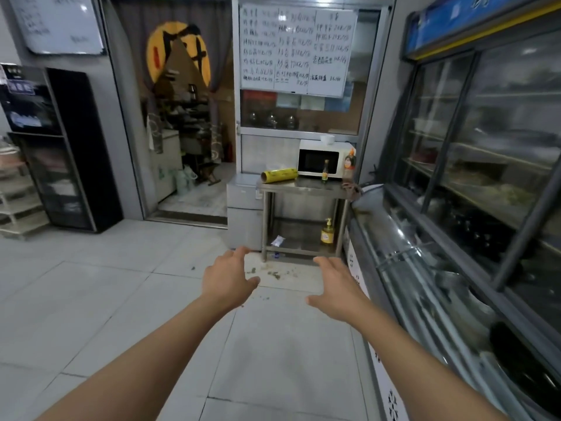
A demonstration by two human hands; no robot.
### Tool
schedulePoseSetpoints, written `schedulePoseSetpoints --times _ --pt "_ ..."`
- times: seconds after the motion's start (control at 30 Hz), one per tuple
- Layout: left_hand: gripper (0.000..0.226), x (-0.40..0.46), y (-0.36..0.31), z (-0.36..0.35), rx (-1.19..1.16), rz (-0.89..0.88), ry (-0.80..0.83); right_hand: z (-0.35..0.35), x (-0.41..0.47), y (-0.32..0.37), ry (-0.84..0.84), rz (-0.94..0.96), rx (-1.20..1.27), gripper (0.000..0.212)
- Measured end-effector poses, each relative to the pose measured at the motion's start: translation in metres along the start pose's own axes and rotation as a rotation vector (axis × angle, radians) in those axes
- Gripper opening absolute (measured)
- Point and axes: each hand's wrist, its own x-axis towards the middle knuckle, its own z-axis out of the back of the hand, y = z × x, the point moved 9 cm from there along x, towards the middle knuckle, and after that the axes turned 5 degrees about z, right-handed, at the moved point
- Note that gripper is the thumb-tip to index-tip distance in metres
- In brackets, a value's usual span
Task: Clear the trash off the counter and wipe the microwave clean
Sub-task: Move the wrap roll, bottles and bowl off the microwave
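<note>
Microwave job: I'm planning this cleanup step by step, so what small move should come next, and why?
Probably walk forward to the steel counter. Both hands, left and right, are open, holding nothing, over the floor well short of it, so the microwave and the yellow roll beside it seem out of reach.

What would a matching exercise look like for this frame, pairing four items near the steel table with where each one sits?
Things:
1. yellow roll of wrap
2. white bowl
3. yellow pump bottle
4. small dark glass bottle

Places:
A. on top of the white microwave
B. lower shelf of the steel table
C. tabletop, left of the microwave
D. tabletop, in front of the microwave door

Pairs: 1-C, 2-A, 3-B, 4-D
</note>
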Motion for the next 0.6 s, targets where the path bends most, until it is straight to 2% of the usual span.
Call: schedulePoseSetpoints --times 0.33,0.6 --pt "0.063 0.162 -0.045 -0.041 0.089 0.005 -0.045 0.033 0.179 -0.056 -0.036 0.088 -0.022 0.078" --pt "0.062 0.281 -0.052 -0.062 0.124 0.119 -0.07 0.047 0.301 -0.093 -0.017 0.135 -0.016 0.08"
